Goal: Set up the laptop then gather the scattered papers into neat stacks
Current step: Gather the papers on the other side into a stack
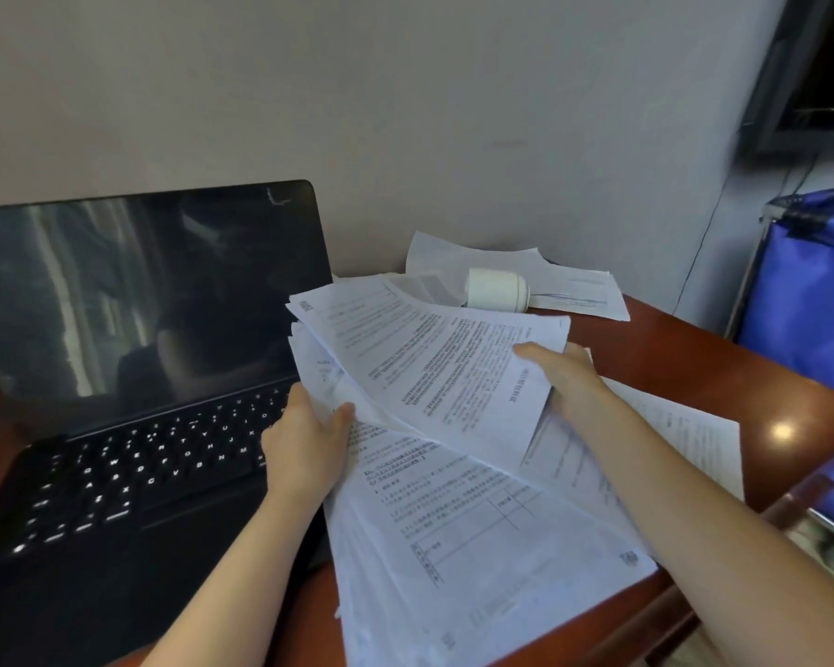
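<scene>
**Both hands on a fan of papers beside the open laptop**

The laptop (131, 377) stands open on the reddish-brown desk (694, 373), its screen dark and its keys lit. Just to the right of it, the person holds up a fanned sheaf (429, 368) of printed sheets, tilted and splayed, its left edge overlapping the laptop's right side. The left hand (304, 445) grips the sheaf's lower left corner over the laptop's keyboard edge, thumb on top and fingers curled behind. The right hand (564, 373) pinches the sheaf's far side, away from the laptop, with the thumb lying across the top sheet and the fingers tucked under.

Below the sheaf, right of the laptop's base, a loose pile (477, 546) of more printed sheets lies flat and uneven on the desk. Behind the sheaf, further right of the laptop's screen and near the wall, a few far sheets (574, 286) lie crumpled, with a white bottle (499, 289) on its side upon them. Well to the right of the laptop, beyond the desk, hangs a blue bag (810, 300).
</scene>
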Tool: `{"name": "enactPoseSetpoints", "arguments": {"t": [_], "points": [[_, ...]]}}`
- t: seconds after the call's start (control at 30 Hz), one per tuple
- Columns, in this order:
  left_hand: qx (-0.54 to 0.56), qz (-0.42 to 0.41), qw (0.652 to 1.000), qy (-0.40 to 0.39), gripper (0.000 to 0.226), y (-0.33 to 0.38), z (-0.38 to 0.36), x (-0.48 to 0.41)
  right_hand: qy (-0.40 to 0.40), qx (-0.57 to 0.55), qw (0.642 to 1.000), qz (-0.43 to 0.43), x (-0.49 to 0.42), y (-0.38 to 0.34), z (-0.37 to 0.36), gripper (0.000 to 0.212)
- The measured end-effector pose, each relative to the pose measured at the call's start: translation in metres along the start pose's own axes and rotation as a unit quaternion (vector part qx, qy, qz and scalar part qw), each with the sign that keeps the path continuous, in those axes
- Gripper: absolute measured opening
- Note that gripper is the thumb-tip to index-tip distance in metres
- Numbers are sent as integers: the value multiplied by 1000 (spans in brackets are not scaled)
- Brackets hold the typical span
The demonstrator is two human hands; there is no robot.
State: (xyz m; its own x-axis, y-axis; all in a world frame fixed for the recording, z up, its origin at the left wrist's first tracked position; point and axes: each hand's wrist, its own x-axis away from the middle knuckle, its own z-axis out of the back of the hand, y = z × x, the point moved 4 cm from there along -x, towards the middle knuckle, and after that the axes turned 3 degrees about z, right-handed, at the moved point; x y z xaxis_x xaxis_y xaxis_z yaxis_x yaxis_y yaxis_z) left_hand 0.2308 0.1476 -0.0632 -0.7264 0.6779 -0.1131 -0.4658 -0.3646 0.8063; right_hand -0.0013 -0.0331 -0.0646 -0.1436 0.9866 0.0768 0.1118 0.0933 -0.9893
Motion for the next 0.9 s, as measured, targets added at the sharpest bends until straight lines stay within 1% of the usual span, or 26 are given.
{"name": "enactPoseSetpoints", "arguments": {"t": [0.03,0.07,0.1,0.13,0.17,0.2,0.23,0.27,0.33,0.4,0.47,0.53,0.6,0.67,0.73,0.83,0.9], "points": [[1,1,1000,-5,35,0,0,0,-45,42,998,-18,6,0,-3,29],[1,0,1000,-11,37,-1,0,-1,-78,97,992,-19,11,1,-4,30],[-2,-3,1000,-18,39,-1,0,0,-81,143,986,-7,16,2,-4,31],[-6,-9,1000,-24,41,0,0,1,-57,170,984,7,20,2,-1,31],[-12,-15,999,-28,40,-1,0,1,-14,175,984,22,23,1,3,30],[-20,-20,999,-31,38,-1,-1,3,33,153,987,32,26,1,10,28],[-30,-23,999,-33,37,-1,-1,4,71,106,991,34,28,1,18,25],[-39,-25,998,-34,35,0,-1,5,93,47,994,31,31,0,24,22],[-29,-19,998,-48,30,0,1,3,107,-43,993,16,34,-2,33,19],[54,-18,996,-71,20,2,6,3,107,-58,993,8,36,-4,39,22],[125,-25,989,-75,10,6,15,4,88,-36,996,3,39,-7,43,23],[154,-30,985,-74,13,9,27,2,36,5,999,-9,41,-7,46,24],[168,-22,982,-83,15,7,40,-2,-16,69,997,-25,39,-4,51,28],[203,16,976,-81,16,0,52,-9,-64,130,989,-41,38,-2,54,29],[233,62,968,-71,19,-8,62,-12,-101,152,982,-50,38,-3,55,25],[201,63,975,-67,20,-14,69,-14,-122,160,978,-56,34,-5,51,28],[176,50,980,-78,20,-16,70,-11,-138,202,968,-56,28,-6,49,30]]}}
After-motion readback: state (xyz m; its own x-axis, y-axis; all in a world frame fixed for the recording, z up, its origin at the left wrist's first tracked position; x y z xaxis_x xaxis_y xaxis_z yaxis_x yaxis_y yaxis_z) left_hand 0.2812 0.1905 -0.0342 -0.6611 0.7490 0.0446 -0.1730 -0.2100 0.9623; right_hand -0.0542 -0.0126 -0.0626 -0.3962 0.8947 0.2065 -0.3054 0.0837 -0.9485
